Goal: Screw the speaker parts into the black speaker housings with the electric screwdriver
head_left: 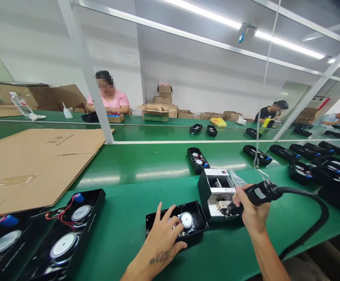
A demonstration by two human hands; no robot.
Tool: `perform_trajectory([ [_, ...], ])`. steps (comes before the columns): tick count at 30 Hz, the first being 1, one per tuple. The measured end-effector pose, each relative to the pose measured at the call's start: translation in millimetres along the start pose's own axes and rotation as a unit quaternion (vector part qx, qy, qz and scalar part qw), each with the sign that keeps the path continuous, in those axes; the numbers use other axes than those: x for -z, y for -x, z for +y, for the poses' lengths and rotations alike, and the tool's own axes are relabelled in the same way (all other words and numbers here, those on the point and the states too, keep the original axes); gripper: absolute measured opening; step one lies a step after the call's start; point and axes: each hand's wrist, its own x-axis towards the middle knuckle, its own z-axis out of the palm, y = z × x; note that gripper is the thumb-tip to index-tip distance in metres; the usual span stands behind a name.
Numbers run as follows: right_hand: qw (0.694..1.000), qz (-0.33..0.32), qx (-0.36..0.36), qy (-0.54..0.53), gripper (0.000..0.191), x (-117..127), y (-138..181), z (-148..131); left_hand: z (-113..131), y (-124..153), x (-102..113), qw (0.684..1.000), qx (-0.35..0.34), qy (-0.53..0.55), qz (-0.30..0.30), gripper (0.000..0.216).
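Observation:
My left hand (162, 238) lies over a black speaker housing (197, 212), fingers spread and slightly bent, the thumb near its front edge. Inside that housing, a round white-backed speaker (186, 221) shows beside my fingertips; my hand hides the rest. My right hand (253, 210) is wrapped around a black electric screwdriver (259, 194), which hangs from a spring and cord and trails a thick black cable (319, 222). The screwdriver points left, its tip at the front of a white-and-black screw feeder (213, 187) standing just right of the housing.
Open speaker housings (82, 234) lie at left, beside a flat cardboard sheet (47, 164). Another housing (198, 160) sits behind the feeder; several more (330, 171) crowd the right. A clear plastic bag (237, 178) touches the feeder. Co-workers (114, 101) sit across the green bench.

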Motion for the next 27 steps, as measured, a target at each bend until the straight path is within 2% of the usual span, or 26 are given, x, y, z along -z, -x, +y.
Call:
perform_trajectory([
  [3, 0.998, -0.055, -0.035, 0.026, 0.034, 1, 8, 0, 3, -3, -10, 1.0, 0.009, -0.023, -0.005, 0.028],
  [7, 0.988, -0.127, -0.086, 0.023, 0.033, 8, 25, -5, 3, 6, -26, 0.998, 0.012, -0.039, 0.044, 0.021],
  [11, 0.981, -0.127, -0.124, -0.077, 0.024, 13, 46, -15, 7, 13, -38, 0.994, 0.009, -0.045, 0.099, 0.022],
  [15, 0.97, -0.153, -0.097, -0.163, 0.009, 6, 65, -30, 12, 17, -44, 0.99, -0.002, -0.061, 0.125, 0.025],
  [19, 0.956, -0.178, -0.047, -0.226, 0.002, -16, 83, -36, 14, 19, -48, 0.987, -0.002, -0.066, 0.144, 0.025],
  [23, 0.948, -0.201, -0.032, -0.246, 0.006, -32, 95, -26, 14, 19, -50, 0.986, -0.004, -0.054, 0.156, 0.025],
  [27, 0.944, -0.23, -0.053, -0.23, 0.005, -35, 99, -13, 12, 17, -50, 0.988, -0.003, -0.046, 0.149, 0.024],
])
